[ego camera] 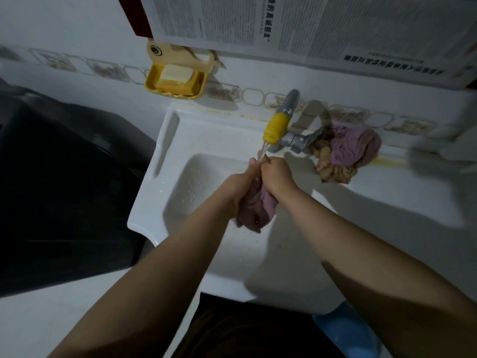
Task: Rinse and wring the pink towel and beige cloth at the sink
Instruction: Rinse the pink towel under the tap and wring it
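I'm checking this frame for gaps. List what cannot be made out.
- Drain: head view, hidden by the hands and pink cloth over the sink.
- Left hand and right hand: finger placement hidden, seen from the back.
- Blue object: cut off behind the right forearm.
- Newspaper: small print too small.

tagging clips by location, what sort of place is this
Probably a home bathroom or laundry corner: a white sink set against a tiled wall, a tap running water over it, and a wall-mounted yellow soap dish holding soap bars.

Dim, hard shadows right, dark left, wide-angle bending, blurred edges
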Motion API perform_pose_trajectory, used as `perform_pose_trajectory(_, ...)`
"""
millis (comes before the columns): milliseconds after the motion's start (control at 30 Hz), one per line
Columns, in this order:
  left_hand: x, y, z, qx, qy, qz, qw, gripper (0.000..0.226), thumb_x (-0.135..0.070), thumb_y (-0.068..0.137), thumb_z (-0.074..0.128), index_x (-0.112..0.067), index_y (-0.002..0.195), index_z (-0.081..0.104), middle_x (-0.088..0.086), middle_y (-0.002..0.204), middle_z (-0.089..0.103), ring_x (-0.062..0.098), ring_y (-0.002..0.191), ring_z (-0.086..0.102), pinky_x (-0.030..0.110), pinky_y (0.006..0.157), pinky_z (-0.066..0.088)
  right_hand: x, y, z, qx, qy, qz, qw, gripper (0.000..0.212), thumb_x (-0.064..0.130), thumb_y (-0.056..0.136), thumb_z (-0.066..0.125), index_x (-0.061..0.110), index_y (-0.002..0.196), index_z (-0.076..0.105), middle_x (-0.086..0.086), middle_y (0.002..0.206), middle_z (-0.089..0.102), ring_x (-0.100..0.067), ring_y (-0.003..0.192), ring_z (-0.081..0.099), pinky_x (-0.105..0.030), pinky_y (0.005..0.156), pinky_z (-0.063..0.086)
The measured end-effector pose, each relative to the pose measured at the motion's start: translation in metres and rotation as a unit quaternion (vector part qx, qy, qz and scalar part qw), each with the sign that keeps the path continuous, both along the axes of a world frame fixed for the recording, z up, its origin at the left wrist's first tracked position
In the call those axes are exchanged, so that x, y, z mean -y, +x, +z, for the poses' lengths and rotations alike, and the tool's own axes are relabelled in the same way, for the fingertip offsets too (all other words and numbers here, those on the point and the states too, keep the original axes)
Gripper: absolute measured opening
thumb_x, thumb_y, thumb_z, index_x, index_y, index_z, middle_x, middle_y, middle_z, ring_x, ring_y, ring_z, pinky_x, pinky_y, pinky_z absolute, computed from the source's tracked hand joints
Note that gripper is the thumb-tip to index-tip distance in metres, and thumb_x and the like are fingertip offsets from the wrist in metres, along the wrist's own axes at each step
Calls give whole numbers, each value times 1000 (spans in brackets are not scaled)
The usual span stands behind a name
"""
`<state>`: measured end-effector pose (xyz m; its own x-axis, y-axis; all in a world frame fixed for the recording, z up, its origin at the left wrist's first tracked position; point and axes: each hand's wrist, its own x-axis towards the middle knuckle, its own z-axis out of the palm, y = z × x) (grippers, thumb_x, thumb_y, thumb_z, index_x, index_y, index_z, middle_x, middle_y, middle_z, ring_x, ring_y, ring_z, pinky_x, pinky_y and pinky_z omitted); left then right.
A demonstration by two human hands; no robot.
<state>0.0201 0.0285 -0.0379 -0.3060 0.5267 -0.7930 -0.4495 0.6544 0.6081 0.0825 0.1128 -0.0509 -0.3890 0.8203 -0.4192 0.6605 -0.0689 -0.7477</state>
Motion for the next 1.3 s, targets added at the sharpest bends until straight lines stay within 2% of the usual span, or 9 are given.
perform_pose_trajectory(167, 36, -42, 2, -30, 75, -239, 968, 32, -24, 85, 70, -3, 109, 68, 20, 105, 70, 29, 89, 70, 37, 83, 57, -10, 10, 3, -12, -52, 55, 997, 51, 49, 97, 37, 13, 64, 55, -4, 71, 60, -25, 80, 56, -27, 69, 36)
perform_pose_trajectory(400, 41, -69, 2, -75, 224, -78, 968, 35, -24, 99, 46, 7, 106, 61, 29, 105, 63, 34, 97, 62, 46, 94, 47, -21, 41, 14, -15, -163, 221, 961, 85, 80, 61, 56, 12, 111, 64, -16, 111, 68, -27, 96, 66, -40, 85, 52)
perform_pose_trajectory(533, 24, -67, 0, -144, 148, 56, 977, 33, -28, 103, 38, 0, 100, 56, 21, 91, 58, 27, 84, 57, 36, 77, 50, -21, 59, 1, 86, -224, 347, 907, 60, 61, 66, 73, 12, 99, 61, -6, 69, 71, -22, 51, 63, -29, 38, 47)
perform_pose_trajectory(667, 19, -62, -11, -166, 78, 149, 972, 35, -34, 103, 35, -8, 90, 56, 10, 79, 56, 17, 66, 56, 16, 46, 48, -17, 66, -15, -109, -298, 138, 938, 48, 43, 77, 64, 6, 108, 64, -13, 99, 71, -21, 82, 69, -30, 68, 53)
perform_pose_trajectory(733, 13, -54, -17, -96, 46, 175, 979, 49, -41, 102, 32, 0, 101, 60, 19, 94, 64, 29, 78, 64, 28, 57, 57, -7, 53, -19, -208, -288, 26, 934, 41, 42, 86, 59, 7, 106, 66, -12, 103, 71, -21, 92, 69, -36, 80, 55)
perform_pose_trajectory(833, -2, -31, -14, 26, 8, 204, 979, 64, -55, 98, 29, -2, 95, 65, 27, 109, 65, 39, 96, 65, 58, 87, 50, 21, 16, -16, -148, -145, -2, 978, 44, 54, 89, 52, 15, 76, 67, 6, 71, 72, -2, 68, 67, -20, 67, 52)
perform_pose_trajectory(900, -8, -11, -11, 89, -5, 195, 977, 65, -64, 93, 32, -10, 97, 68, 18, 101, 71, 34, 88, 68, 53, 79, 54, 29, -4, -7, -86, -38, 0, 996, 52, 60, 88, 45, 17, 63, 60, 8, 54, 63, 2, 51, 58, -12, 50, 39)
perform_pose_trajectory(1000, -14, 8, -11, 128, 18, 195, 972, 53, -56, 93, 42, -11, 93, 69, 15, 84, 73, 30, 73, 72, 45, 63, 58, 12, -13, -3, -7, 47, -30, 998, 48, 49, 96, 39, 14, 71, 61, -11, 76, 67, -23, 74, 60, -24, 62, 35)
perform_pose_trajectory(1300, -8, 9, -10, 78, 24, 203, 976, 41, -38, 93, 44, -4, 85, 67, 24, 88, 70, 36, 91, 67, 50, 84, 54, 13, -18, -5, -22, 36, -30, 999, 44, 37, 97, 43, 1, 88, 66, -24, 93, 68, -36, 92, 63, -36, 76, 46)
